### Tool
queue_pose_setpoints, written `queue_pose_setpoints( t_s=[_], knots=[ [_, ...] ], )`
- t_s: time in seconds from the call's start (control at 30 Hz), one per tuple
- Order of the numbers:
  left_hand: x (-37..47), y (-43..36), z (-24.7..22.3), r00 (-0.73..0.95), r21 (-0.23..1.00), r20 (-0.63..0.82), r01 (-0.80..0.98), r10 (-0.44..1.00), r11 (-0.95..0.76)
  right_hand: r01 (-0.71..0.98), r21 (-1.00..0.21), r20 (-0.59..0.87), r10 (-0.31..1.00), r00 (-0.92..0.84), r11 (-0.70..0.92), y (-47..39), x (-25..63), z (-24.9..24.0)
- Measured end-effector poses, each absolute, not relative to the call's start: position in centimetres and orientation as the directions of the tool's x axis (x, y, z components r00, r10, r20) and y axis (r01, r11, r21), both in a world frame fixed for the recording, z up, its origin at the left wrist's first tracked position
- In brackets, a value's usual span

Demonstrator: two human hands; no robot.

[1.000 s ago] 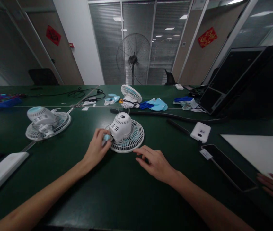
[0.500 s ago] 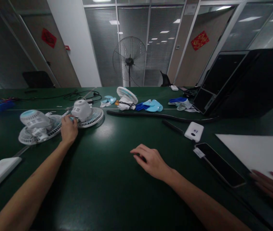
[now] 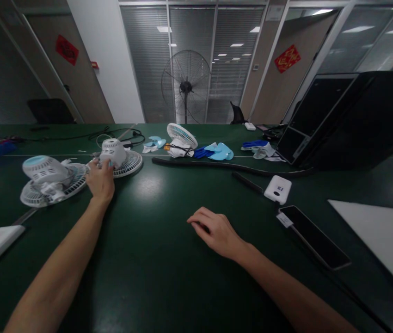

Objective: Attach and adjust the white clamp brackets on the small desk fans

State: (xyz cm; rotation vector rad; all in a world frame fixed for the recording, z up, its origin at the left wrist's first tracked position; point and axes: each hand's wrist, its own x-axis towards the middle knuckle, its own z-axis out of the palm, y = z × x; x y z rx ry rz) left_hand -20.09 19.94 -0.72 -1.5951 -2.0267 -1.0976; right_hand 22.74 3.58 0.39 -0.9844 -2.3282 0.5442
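My left hand [image 3: 101,179] reaches forward, its fingers curled against the near side of a small white electric fan [image 3: 113,151] lying grille-down on the green table. Part of the fan's neck and whatever lies under the fingertips is hidden. Left of it lies a second white fan [image 3: 48,173], also face-down, with a light-blue patch on its rounded housing. My right hand [image 3: 217,231] rests on the bare table, loosely bent, a gap between thumb and forefinger and nothing in it.
A third fan [image 3: 181,141], light-blue fan blades [image 3: 222,151] and gloves [image 3: 265,150] lie farther back. A black tube [image 3: 217,165] crosses the table. To the right are a white power bank [image 3: 278,189], a phone [image 3: 314,236], a white board [image 3: 383,236] and a large black case [image 3: 349,120].
My left hand has shifted slightly, its fingers now higher against the fan, which sits a little farther left in view. Another person's hand beside the white board has gone, and the board has moved right.
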Motion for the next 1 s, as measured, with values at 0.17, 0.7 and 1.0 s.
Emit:
queue_pose_setpoints(
  t_s=[0.17, 0.7, 1.0],
  knots=[
    [-19.2, 20.0, -0.8, -0.345, 0.378, 0.687, 0.921, 0.64, 0.091, 0.521, -0.562, 0.31, 0.747, -0.588, 0.643, 3.5, 22.8, 0.6],
    [-17.4, 19.4, -0.9, -0.135, 0.385, 0.569, 0.915, 0.811, -0.118, 0.517, -0.536, 0.34, 0.731, -0.592, 0.668, 3.5, 22.8, 0.3],
    [-10.8, 11.4, -0.5, 0.119, 0.427, 0.522, 0.82, 0.845, -0.38, 0.512, -0.532, 0.357, 0.727, -0.587, 0.675, 3.6, 22.7, 0.3]
  ],
)
